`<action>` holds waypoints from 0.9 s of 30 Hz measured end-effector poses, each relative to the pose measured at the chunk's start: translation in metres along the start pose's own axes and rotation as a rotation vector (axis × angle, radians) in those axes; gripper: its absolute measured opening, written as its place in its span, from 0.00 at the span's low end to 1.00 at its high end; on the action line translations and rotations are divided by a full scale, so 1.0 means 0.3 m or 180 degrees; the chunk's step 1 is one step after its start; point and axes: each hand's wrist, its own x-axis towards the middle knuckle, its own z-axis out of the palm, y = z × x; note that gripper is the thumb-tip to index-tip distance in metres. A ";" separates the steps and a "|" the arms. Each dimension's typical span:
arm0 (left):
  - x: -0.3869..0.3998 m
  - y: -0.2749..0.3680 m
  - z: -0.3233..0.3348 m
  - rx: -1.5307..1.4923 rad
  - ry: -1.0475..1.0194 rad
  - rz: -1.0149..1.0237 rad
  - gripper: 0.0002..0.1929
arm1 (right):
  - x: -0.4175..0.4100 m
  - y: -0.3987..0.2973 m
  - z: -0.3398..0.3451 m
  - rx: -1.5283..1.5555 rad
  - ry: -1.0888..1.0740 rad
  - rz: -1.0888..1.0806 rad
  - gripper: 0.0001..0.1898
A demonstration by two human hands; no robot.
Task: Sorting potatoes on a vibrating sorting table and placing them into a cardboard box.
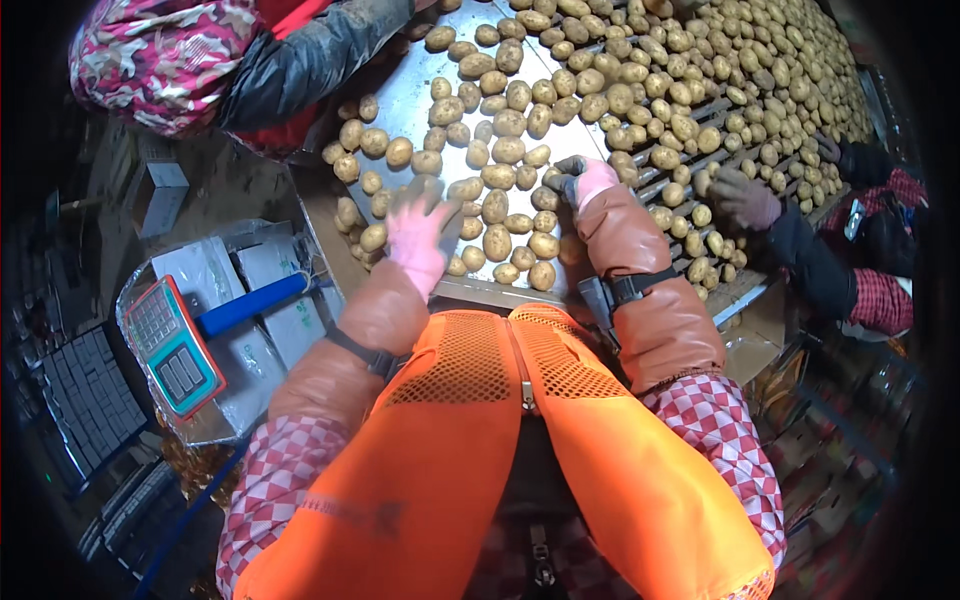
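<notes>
My left hand (421,232), in a pink glove with dark-coated fingers, is spread palm down over the left part of a metal sorting table (465,289). Its fingers are apart, near a potato (373,238) and others beside it. My right hand (589,180), gloved alike, has its fingers curled at the table's right side. The fingertips are at a small potato (550,174); whether they grip it is hidden. Between my hands lie several loose potatoes, among them a large one (496,243) near the front edge.
A roller conveyor (701,112) heaped with potatoes adjoins the table on the right. Another person's gloved hand (746,199) reaches over it. A co-worker's dark sleeve (307,67) extends in at upper left. A scale's display panel (175,349) on a blue post stands left, beside plastic-wrapped boxes (281,300).
</notes>
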 end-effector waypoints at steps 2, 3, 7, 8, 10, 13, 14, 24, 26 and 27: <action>0.109 0.015 0.011 -0.0034 -0.0010 0.0097 0.20 | -0.037 -0.009 -0.032 0.0449 -0.0228 0.0094 0.12; 0.180 0.022 0.023 -0.0061 0.0008 0.0160 0.20 | -0.052 -0.006 -0.041 0.0876 -0.0470 0.0153 0.12; 0.494 0.092 0.050 -0.0755 -0.0190 0.0001 0.21 | -0.176 -0.041 -0.096 0.3079 -0.0807 0.0078 0.11; 0.550 0.111 0.061 -0.0464 -0.0157 0.0202 0.23 | -0.160 0.005 -0.095 0.3616 -0.1079 -0.0337 0.11; 0.604 0.149 0.099 0.0279 -0.0890 0.0495 0.31 | -0.176 0.020 -0.091 0.2988 -0.0818 0.0129 0.08; 0.547 0.100 0.167 0.0030 -0.0371 0.0987 0.34 | -0.163 0.133 -0.110 -0.0298 0.0540 0.0027 0.11; 0.527 0.055 0.181 0.0096 -0.0358 0.0737 0.34 | -0.190 0.116 -0.135 0.0470 0.0320 0.0153 0.11; 0.257 0.016 0.035 0.0330 -0.0411 0.0927 0.29 | -0.843 0.615 -0.290 0.0005 0.0114 -0.0385 0.17; 0.206 0.012 0.002 0.0207 -0.0443 0.1029 0.27 | -0.940 0.733 -0.280 -0.0682 -0.0172 0.0667 0.16; 0.195 0.014 -0.001 0.0206 -0.0420 0.1032 0.27 | -0.965 0.773 -0.276 -0.0978 -0.0357 0.1091 0.15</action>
